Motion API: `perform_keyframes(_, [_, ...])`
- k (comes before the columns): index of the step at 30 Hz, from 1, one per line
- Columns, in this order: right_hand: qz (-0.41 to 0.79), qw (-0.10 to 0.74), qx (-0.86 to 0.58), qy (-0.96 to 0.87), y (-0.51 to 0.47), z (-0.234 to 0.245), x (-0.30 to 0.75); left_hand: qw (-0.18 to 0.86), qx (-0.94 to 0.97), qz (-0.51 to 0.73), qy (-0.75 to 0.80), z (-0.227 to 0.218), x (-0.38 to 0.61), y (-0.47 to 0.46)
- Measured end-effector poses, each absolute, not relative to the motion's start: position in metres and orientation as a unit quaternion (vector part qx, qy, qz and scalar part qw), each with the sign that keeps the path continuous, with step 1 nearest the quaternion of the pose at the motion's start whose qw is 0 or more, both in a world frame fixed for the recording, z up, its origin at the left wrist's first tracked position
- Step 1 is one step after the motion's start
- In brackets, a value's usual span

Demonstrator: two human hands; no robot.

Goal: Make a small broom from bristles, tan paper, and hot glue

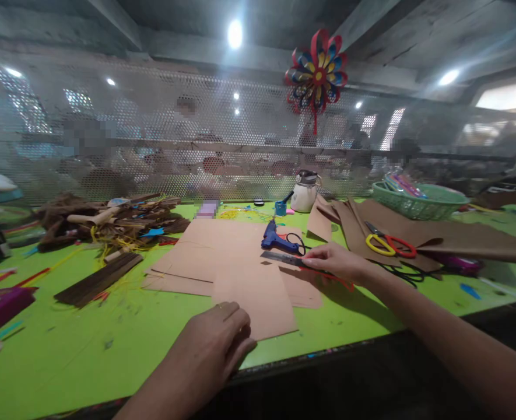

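My right hand (333, 262) pinches a pair of scissors (281, 258) near the middle. Its dark blades point left over the paper, and a red handle shows below my fingers. A blue hot glue gun (277, 239) lies just beyond the blades, its black cord curling beside it. My left hand (216, 335) rests at the near left edge of the front sheet of brown paper (258, 309); its fingers are loosely bent, with the thumb apart, and nothing shows between them. More brown sheets (196, 245) lie underneath and behind, overlapping.
A pile of brown scraps (122, 221) and a dark strip (100, 279) lie left on the green table (153, 344). Yellow-and-red scissors (389, 242) rest on brown paper (467, 236) at right, before a green basket (424, 198). A white jug (304, 195) stands behind, near a mesh screen (174, 169).
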State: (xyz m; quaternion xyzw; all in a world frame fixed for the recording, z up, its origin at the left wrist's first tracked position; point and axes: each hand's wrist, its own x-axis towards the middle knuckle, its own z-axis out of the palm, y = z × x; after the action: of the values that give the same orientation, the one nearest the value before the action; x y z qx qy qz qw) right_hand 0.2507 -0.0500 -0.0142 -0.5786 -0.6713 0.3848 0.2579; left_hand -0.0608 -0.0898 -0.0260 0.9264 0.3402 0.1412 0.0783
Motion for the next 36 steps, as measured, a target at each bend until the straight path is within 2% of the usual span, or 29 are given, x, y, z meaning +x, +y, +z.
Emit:
perform_keyframes(13, [0.446, 0.254, -0.534, -0.672, -0.071, -0.006, 0.251, 0.083, 0.927, 0.137, 0.34, -0.027, -0.06, -0.09])
perform_keyframes(17, [0.443, 0.194, -0.5, -0.718, -0.073, -0.004, 0.256, 0.081, 0.928, 0.135, 0.338, -0.025, -0.06, -0.089])
perform_keyframes(23, [0.467, 0.053, -0.446, -0.762, -0.079, 0.007, 0.262, 0.063, 0.931, 0.118, 0.338, -0.023, -0.058, -0.089])
perform_keyframes(27, [0.419, 0.01, -0.415, -0.808, -0.088, 0.014, 0.264, 0.027, 0.934, 0.108, 0.339, -0.027, -0.055, -0.086])
perform_keyframes(31, [0.344, 0.007, -0.441, -0.829, -0.103, 0.013, 0.265, -0.013, 0.936, 0.095, 0.338, -0.03, -0.051, -0.081])
perform_keyframes(36, [0.145, 0.041, -0.457, -0.877, -0.126, 0.001, 0.259, -0.01, 0.951, 0.075, 0.299, -0.019, -0.046, -0.071])
